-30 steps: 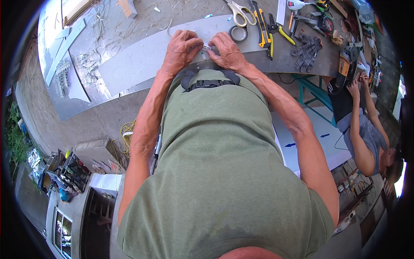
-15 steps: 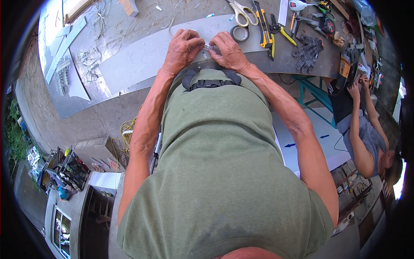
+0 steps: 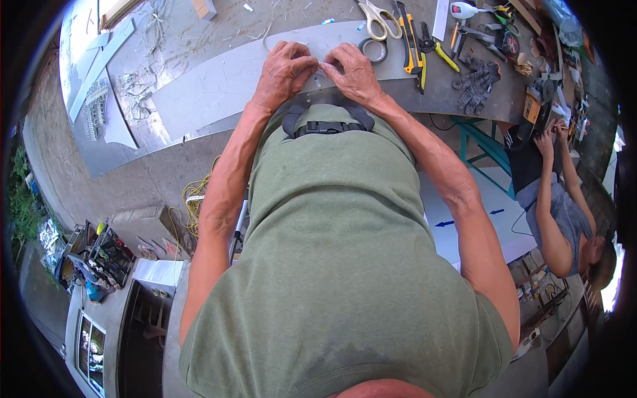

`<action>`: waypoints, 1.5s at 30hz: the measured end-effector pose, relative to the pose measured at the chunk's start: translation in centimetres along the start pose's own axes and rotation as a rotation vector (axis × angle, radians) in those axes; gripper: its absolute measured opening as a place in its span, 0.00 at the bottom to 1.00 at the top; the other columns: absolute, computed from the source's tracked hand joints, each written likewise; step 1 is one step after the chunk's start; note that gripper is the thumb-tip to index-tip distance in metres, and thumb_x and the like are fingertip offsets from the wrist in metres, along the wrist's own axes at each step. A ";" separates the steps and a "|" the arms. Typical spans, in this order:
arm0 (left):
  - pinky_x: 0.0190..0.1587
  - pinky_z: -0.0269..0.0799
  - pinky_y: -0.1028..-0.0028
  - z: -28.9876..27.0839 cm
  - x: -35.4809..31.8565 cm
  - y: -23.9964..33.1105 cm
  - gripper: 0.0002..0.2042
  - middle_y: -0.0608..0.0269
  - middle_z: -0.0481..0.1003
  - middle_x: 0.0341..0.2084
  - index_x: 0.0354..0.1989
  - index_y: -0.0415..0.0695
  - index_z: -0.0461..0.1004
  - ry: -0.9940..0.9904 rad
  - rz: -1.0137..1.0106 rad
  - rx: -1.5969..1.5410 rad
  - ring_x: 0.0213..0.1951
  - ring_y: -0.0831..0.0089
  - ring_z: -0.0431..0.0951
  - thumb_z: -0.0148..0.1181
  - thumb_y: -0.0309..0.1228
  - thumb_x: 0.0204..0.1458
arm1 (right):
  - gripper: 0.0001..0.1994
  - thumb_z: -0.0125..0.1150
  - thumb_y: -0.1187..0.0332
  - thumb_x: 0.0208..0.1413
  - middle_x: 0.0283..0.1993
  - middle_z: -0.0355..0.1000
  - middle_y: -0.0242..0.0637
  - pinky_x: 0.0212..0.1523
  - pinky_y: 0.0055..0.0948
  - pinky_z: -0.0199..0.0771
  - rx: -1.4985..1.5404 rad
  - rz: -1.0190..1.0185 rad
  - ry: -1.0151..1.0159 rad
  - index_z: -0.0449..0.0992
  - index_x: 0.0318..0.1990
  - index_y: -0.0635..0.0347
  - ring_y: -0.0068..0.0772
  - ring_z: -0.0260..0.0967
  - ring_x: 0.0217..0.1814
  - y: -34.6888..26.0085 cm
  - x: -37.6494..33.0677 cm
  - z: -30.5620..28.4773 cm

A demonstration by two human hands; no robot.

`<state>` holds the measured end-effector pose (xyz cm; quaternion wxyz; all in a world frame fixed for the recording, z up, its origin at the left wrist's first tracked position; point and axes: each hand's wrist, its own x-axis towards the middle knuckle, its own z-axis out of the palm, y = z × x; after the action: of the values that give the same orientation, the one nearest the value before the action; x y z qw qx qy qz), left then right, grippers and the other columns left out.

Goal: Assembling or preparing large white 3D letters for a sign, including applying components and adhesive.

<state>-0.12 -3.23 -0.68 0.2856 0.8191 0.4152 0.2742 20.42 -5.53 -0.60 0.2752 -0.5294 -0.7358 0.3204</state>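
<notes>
My left hand (image 3: 285, 73) and my right hand (image 3: 352, 71) meet fingertip to fingertip above a long curved grey sheet (image 3: 219, 83). Both are closed in a pinch. Whatever sits between the fingertips is tiny and mostly hidden, so I cannot make out its kind. A small pale scrap (image 3: 317, 81) lies on the sheet just below the fingers. Close beyond my right hand are a roll of dark tape (image 3: 373, 50) and scissors with cream handles (image 3: 380, 20). To their right lie a yellow and black utility knife (image 3: 411, 50) and yellow-handled cutters (image 3: 443, 54).
A grey knitted glove (image 3: 476, 85) lies at the table's right, with assorted tools behind it. Coiled wire strips (image 3: 97, 109) and cut sheet pieces (image 3: 99, 66) lie at the left. Another person (image 3: 561, 205) works at the far right. Yellow cable (image 3: 194, 199) hangs below the table.
The fingertips of both hands have drawn closer together, and the small shiny piece seen between them before is now mostly hidden. The whole view has shifted slightly.
</notes>
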 end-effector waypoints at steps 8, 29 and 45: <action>0.47 0.76 0.67 -0.2 -0.2 -0.3 0.15 0.63 0.77 0.42 0.43 0.48 0.83 0.010 -0.122 -0.147 0.43 0.64 0.77 0.69 0.22 0.45 | 0.08 0.70 0.72 0.47 0.33 0.72 0.41 0.44 0.42 0.69 0.049 0.160 -0.056 0.76 0.31 0.62 0.46 0.70 0.41 -0.4 1.1 0.2; 0.56 0.64 0.61 -0.9 -1.9 0.8 0.18 0.67 0.78 0.45 0.47 0.50 0.82 0.345 -0.295 0.245 0.52 0.60 0.70 0.73 0.33 0.45 | 0.11 0.71 0.67 0.49 0.32 0.74 0.47 0.41 0.42 0.71 0.034 0.297 -0.249 0.78 0.34 0.65 0.48 0.73 0.38 -0.9 2.8 -0.7; 0.55 0.68 0.63 -1.3 -1.8 -0.5 0.16 0.64 0.79 0.45 0.50 0.54 0.82 0.331 -0.442 0.034 0.53 0.63 0.72 0.70 0.37 0.51 | 0.10 0.70 0.67 0.49 0.33 0.74 0.46 0.40 0.42 0.72 0.013 0.283 -0.311 0.79 0.34 0.64 0.46 0.74 0.38 -0.4 3.2 -1.0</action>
<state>-2.16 -4.12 -0.56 0.2530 0.6574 0.6292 0.3284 20.00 -2.36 0.59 0.1140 -0.5697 -0.6856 0.4386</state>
